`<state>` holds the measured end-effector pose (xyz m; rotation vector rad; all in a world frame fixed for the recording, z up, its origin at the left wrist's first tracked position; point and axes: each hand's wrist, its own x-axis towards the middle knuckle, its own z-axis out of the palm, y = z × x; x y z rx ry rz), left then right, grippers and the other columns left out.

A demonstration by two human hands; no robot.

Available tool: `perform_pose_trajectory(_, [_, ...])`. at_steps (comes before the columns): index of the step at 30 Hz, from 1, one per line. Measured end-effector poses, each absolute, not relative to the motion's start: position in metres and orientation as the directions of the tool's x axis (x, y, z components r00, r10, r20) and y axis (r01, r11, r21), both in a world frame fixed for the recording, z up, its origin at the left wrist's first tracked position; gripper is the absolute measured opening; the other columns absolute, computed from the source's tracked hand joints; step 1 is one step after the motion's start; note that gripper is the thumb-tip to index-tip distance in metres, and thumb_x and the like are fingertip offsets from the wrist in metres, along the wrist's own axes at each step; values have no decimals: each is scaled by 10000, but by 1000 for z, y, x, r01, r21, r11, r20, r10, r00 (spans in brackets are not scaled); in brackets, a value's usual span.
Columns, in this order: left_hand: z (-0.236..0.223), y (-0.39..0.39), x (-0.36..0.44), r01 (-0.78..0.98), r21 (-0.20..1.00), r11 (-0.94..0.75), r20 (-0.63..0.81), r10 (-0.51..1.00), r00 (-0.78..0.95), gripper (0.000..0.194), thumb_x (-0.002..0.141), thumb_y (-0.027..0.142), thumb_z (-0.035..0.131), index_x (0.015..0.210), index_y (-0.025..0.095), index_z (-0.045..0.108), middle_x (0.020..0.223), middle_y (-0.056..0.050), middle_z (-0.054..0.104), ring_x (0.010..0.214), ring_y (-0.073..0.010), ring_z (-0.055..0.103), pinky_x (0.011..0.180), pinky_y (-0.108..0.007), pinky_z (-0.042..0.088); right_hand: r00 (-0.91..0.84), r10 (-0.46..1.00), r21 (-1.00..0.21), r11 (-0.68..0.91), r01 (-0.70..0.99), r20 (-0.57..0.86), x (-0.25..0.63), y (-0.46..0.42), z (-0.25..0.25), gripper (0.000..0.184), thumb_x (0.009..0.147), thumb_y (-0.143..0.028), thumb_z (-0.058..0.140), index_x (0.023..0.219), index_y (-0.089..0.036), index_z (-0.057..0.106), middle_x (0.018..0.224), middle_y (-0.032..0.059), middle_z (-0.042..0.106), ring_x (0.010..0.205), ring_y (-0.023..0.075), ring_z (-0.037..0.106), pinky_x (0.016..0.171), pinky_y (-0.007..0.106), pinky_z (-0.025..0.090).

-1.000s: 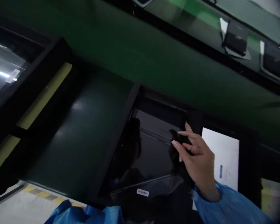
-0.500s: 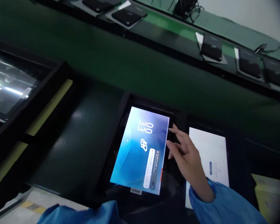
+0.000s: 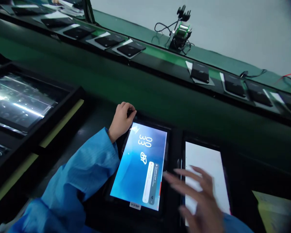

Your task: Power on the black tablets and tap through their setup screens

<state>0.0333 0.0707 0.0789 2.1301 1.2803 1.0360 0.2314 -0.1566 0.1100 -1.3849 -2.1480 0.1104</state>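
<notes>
A tablet [image 3: 138,165] lies in a black recess with its screen lit, showing a blue wallpaper, a rotated clock and a notification card. My left hand [image 3: 122,121] rests at the tablet's top edge, fingers curled, and their tips are hidden behind the edge. Whether they grip the tablet, I cannot tell. My right hand [image 3: 196,197], blurred, hangs with its fingers spread over a white sheet [image 3: 203,161] in the neighbouring recess, just right of the tablet. It holds nothing.
A green conveyor [image 3: 160,53] runs along the back, carrying several black devices on white sheets. A small camera on a stand [image 3: 180,30] with loose cables sits beyond it. A black tray of glass panels [image 3: 19,103] lies left, and a yellow sheet [image 3: 274,207] lies lower right.
The view has swung up and left. The tablet's screen went from dark to lit. My left hand has come to its top edge, and my right hand has moved from its right edge onto the white sheet.
</notes>
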Motion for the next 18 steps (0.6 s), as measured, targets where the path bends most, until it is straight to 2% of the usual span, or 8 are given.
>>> perform_pose_trajectory(2, [71, 67, 31, 556, 665, -499, 417, 865, 278, 22, 861, 136, 519, 842, 146, 525, 894, -53, 525, 890, -200, 471, 816, -348, 383, -486, 748, -331, 647, 687, 453, 201, -156, 103, 272, 977, -325, 350, 1032, -181, 574, 1076, -32, 654, 1186, 185, 471, 1134, 475, 79])
perform_pose_trajectory(4, [69, 63, 29, 543, 637, -547, 443, 836, 322, 40, 881, 162, 495, 851, 158, 520, 901, -45, 534, 891, -195, 468, 838, -348, 376, -610, 649, -292, 756, 586, 455, 180, -154, 94, 330, 1002, -345, 307, 932, -191, 591, 1023, -87, 667, 1224, 150, 434, 1144, 459, -58])
perform_pose_trajectory(6, [68, 61, 27, 530, 619, -579, 458, 815, 356, 52, 895, 182, 477, 862, 164, 513, 916, -42, 539, 897, -193, 470, 848, -348, 373, -638, 670, -259, 739, 622, 379, 174, -150, 89, 328, 1002, -364, 315, 1002, -192, 594, 1055, -90, 657, 1234, 144, 426, 1127, 436, -137])
perform_pose_trajectory(8, [68, 62, 26, 527, 606, -596, 468, 803, 369, 49, 894, 187, 475, 870, 163, 510, 936, -47, 538, 909, -196, 473, 858, -355, 366, -546, 788, -226, 609, 760, 284, 181, -147, 89, 334, 985, -388, 368, 1164, -168, 545, 1188, -27, 601, 1227, 167, 442, 1104, 431, -182])
perform_pose_trajectory(10, [67, 62, 26, 528, 598, -602, 475, 798, 371, 46, 891, 184, 474, 874, 160, 510, 937, -50, 538, 907, -199, 473, 859, -362, 360, -400, 884, -205, 450, 869, 243, 195, -145, 94, 374, 983, -356, 378, 1288, -152, 453, 1302, 33, 512, 1230, 190, 445, 1093, 459, -181])
perform_pose_trajectory(12, [66, 63, 26, 530, 597, -602, 478, 798, 367, 44, 889, 177, 471, 877, 160, 510, 936, -51, 540, 902, -200, 468, 851, -361, 361, -268, 924, -241, 335, 911, 271, 209, -144, 97, 370, 989, -284, 336, 1330, -155, 400, 1330, 44, 483, 1228, 197, 450, 1097, 484, -143])
perform_pose_trajectory(16, [67, 63, 26, 524, 601, -603, 474, 798, 374, 47, 883, 176, 472, 878, 160, 516, 932, -53, 539, 900, -200, 463, 845, -359, 364, -37, 935, -388, 182, 903, 352, 225, -142, 100, 324, 973, -225, 318, 1265, -202, 457, 1231, 5, 568, 1173, 164, 502, 1130, 423, -21])
perform_pose_trajectory(18, [68, 64, 25, 521, 604, -603, 470, 797, 379, 54, 881, 181, 470, 873, 159, 519, 929, -54, 537, 903, -200, 466, 849, -362, 360, 33, 911, -385, 141, 912, 412, 234, -142, 101, 280, 963, -274, 377, 1205, -215, 506, 1171, 1, 605, 1124, 180, 541, 1128, 442, 50])
